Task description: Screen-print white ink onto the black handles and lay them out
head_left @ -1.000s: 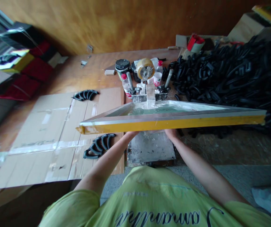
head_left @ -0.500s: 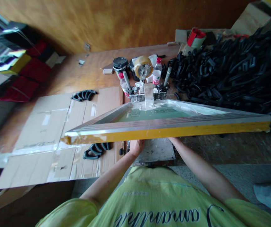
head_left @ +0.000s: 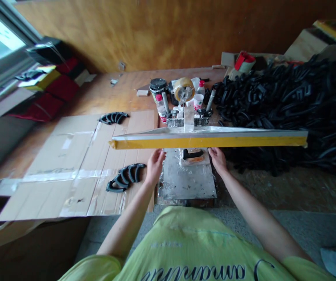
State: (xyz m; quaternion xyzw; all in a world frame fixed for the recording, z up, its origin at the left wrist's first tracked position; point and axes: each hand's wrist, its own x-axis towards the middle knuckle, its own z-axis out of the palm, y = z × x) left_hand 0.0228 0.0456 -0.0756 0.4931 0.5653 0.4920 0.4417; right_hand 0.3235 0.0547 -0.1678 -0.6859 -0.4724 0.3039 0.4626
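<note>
A wide silver frame with a yellow front edge (head_left: 208,142) is raised, tilted, over a grey metal base plate (head_left: 185,183). On a small pad of the plate lies a curved black part (head_left: 192,154). My left hand (head_left: 156,162) is near the plate's left edge, just under the frame, its fingers curled together; whether anything small is between them is hidden. To the right of the plate, my right hand (head_left: 217,158) has its fingertips beneath the frame's edge. Its fingers are partly spread and nothing shows in it.
Two rows of curved black parts (head_left: 127,177) lie on flattened cardboard (head_left: 56,156) at left. A large heap of black parts (head_left: 287,101) fills the right. Bottles, a lidded tub (head_left: 157,86) and a tape roll (head_left: 184,90) stand behind the frame.
The frame's front edge has swung up and away, uncovering the plate and the black part. Both my hands have moved forward and now show beside the plate. The view has shifted slightly.
</note>
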